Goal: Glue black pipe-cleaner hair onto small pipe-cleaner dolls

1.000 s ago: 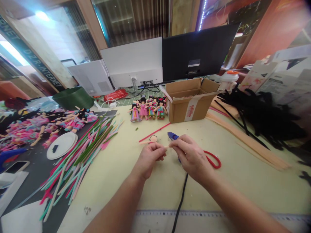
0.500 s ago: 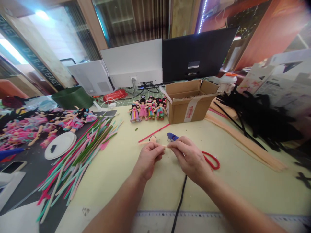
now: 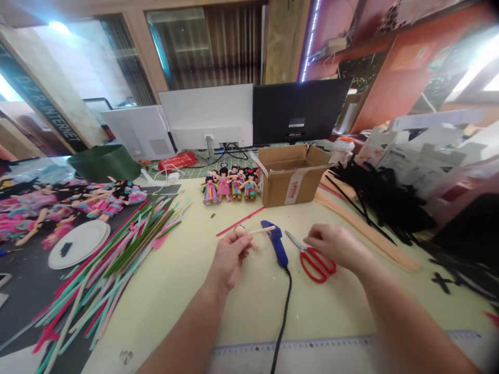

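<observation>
My left hand (image 3: 233,254) is closed in a pinch on a small unfinished doll (image 3: 239,229) with a pale round head and a dark band on top. From its fingers a peach fuzzy stem (image 3: 262,230) points right, its tip in front of a blue glue gun (image 3: 276,244). My right hand (image 3: 337,246) hovers over or beside red-handled scissors (image 3: 317,265), which lie with blades towards the upper left. Its fingers are curled; whether anything is in them is hidden.
Finished dolls (image 3: 230,186) stand beside an open cardboard box (image 3: 290,184). Coloured fuzzy stems (image 3: 120,254) spread on the left, near white plates (image 3: 78,244). Black stems (image 3: 374,195) pile up on the right. The glue gun's cable (image 3: 284,311) crosses a ruler (image 3: 335,343).
My right hand has let go of the peach stem and moved right, to the scissors. The glue gun and scissors now show fully. My left hand still holds the doll; the view has shifted.
</observation>
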Demonstrator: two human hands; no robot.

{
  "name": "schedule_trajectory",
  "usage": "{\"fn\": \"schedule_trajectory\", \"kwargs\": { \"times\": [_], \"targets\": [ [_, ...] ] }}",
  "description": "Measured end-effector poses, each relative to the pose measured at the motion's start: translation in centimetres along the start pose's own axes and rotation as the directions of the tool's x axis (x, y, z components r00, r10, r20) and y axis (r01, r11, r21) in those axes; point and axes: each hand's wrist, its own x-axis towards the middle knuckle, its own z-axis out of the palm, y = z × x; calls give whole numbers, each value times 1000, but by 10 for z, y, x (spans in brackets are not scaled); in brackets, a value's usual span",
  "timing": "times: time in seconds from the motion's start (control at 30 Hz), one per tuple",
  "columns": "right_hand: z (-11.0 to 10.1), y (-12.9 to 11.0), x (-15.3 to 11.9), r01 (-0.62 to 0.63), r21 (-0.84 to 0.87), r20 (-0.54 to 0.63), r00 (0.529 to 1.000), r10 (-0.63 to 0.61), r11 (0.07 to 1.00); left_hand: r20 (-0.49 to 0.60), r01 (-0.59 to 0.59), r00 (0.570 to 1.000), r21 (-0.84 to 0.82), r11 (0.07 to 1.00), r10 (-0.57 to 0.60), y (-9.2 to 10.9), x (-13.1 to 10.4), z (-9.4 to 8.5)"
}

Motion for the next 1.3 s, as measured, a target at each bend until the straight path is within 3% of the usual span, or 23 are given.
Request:
{"fn": "schedule_trajectory", "kwargs": {
  "times": [0.07,0.13,0.27,0.4,0.6,0.73,0.9,1.17,1.3],
  "targets": [
    [4,5,-6,-38,-121,129,990,54,992,17,-3,1000,-38,999,3,-1,0,0],
    [12,5,-12,-54,-168,167,983,82,984,38,-1,999,-65,998,3,-1,-1,0],
    [24,4,-18,-104,-161,128,984,125,981,66,15,998,-116,993,-8,1,-4,1],
    [20,12,-20,-140,-66,87,986,145,988,83,26,996,-165,986,-13,4,-6,1],
    [21,25,-27,-108,90,87,991,100,990,94,35,995,-196,980,-16,7,-7,3],
    [36,14,-36,-57,80,103,993,49,995,97,41,995,-194,980,-22,7,-7,4],
    [45,-8,-42,38,-110,30,999,-35,993,97,44,995,-180,983,-27,5,-7,2],
    [44,-31,-37,34,-184,133,991,-10,982,100,38,995,-165,986,-22,3,-7,3],
    [39,-24,-33,-6,-155,144,989,29,988,92,33,996,-169,985,-17,4,-6,3]
  ]
}}
